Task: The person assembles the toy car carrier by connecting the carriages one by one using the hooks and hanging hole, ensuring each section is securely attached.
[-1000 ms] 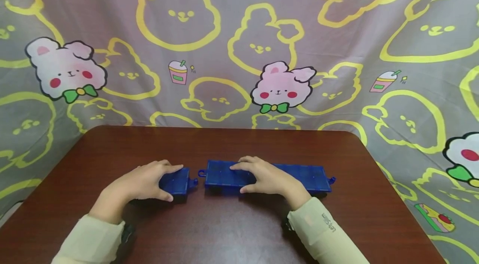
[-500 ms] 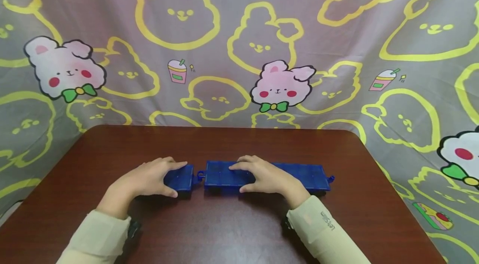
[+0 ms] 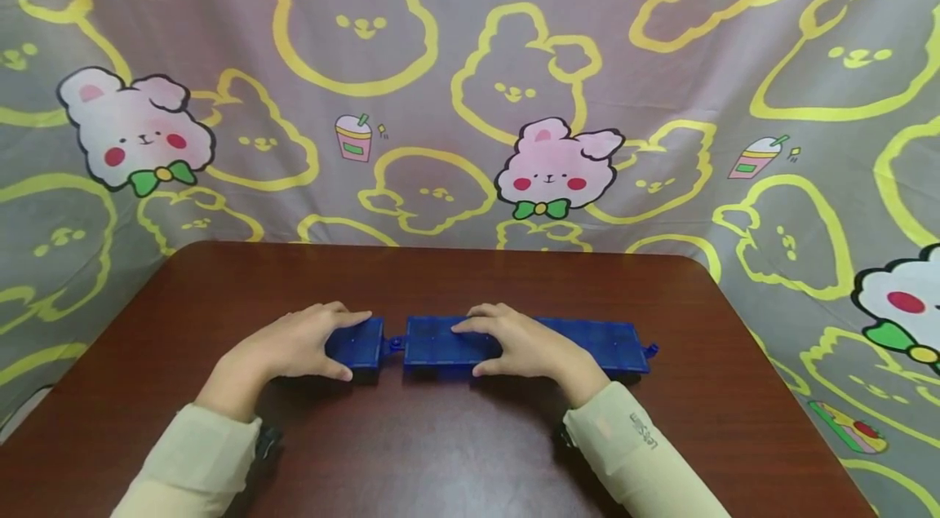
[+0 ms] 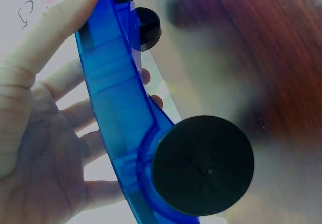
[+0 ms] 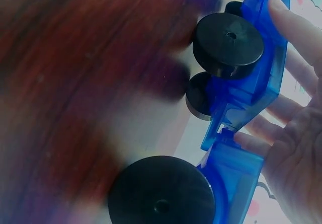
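My left hand (image 3: 295, 343) grips a translucent blue toy wagon (image 3: 361, 344), thumb on the near side and fingers on the far side. In the left wrist view its blue side and large black wheel (image 4: 203, 166) show. To the right, my right hand (image 3: 525, 345) holds a longer blue toy wagon body (image 3: 441, 343) across its middle. Between the two wagons, the couplings (image 3: 396, 344) meet; whether they are locked cannot be told. The right wrist view shows black wheels (image 5: 228, 45) and a joint (image 5: 226, 133) between two blue sections. A free hook (image 3: 650, 351) projects at the right end.
Everything rests on a dark reddish-brown wooden table (image 3: 455, 436) with rounded far corners. A grey cloth (image 3: 433, 102) with yellow outlines and cartoon rabbits hangs behind it and along the sides. A dark wrist device (image 3: 268, 442) is at the left cuff.
My left hand has slid its wagon right and slightly away, closing the gap until its coupling meets the other wagon's ring. My right hand and its wagon have hardly moved.
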Demonstrator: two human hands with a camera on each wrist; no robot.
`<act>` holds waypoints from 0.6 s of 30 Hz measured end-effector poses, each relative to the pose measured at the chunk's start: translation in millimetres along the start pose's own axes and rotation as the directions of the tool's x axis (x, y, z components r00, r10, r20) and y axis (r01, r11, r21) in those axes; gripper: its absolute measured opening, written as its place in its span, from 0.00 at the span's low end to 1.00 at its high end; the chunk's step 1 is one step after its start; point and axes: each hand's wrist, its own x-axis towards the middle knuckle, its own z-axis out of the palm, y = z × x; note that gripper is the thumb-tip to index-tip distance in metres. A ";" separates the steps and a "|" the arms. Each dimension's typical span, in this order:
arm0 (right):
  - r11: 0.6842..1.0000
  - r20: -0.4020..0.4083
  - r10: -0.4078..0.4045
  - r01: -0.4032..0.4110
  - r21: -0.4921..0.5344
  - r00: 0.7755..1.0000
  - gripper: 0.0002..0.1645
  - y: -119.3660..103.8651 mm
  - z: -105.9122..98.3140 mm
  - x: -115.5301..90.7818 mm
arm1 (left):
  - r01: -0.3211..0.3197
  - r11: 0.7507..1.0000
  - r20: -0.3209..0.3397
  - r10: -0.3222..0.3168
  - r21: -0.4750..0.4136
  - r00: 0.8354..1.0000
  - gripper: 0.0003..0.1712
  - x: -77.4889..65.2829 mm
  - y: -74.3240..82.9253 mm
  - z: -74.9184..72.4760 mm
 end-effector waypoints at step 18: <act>0.999 -0.016 0.014 -0.014 -0.039 1.000 0.36 1.0 4.9 2.1 | -0.031 0.999 -0.011 0.031 -0.030 0.999 0.50 6.8 -11.0 7.8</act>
